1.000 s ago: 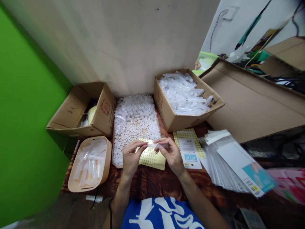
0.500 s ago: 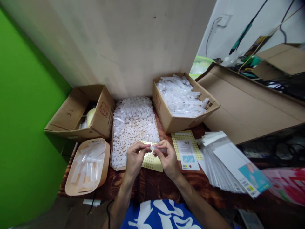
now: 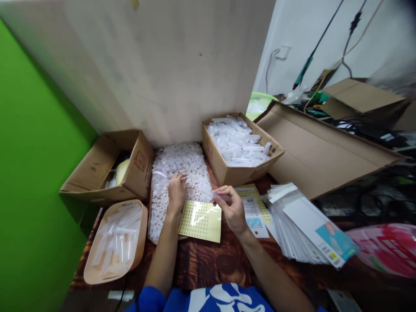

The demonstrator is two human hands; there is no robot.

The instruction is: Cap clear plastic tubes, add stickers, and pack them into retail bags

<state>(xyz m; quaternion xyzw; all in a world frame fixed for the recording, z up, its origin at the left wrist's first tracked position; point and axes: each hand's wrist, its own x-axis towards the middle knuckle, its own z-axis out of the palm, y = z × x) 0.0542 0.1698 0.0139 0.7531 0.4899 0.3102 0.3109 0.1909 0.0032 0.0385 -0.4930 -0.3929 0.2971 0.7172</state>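
Note:
My left hand (image 3: 176, 193) reaches over a shallow tray (image 3: 150, 232) spread with small white plastic pieces (image 3: 195, 171). Its fingertips are bent close together at the pieces; whatever lies between them is too small to make out. To the right, my right hand (image 3: 231, 208) pinches a short translucent plastic tube (image 3: 225, 197) between thumb and fingers, above the tray's near right corner. Between my forearms lies a yellow sticker sheet (image 3: 199, 223) with rows of small marks, overlapping the tray's near edge.
A cardboard box (image 3: 232, 174) full of clear tubes stands behind right, another open box (image 3: 131, 177) behind left. A peach-coloured basket (image 3: 143, 234) of tubes sits at left. At right lie a printed card (image 3: 256, 221) and a fanned stack of packaging (image 3: 294, 229).
My left hand has left the tube and moved forward to the white pieces. My right hand keeps the tube and has shifted slightly right. The sticker sheet shows more fully.

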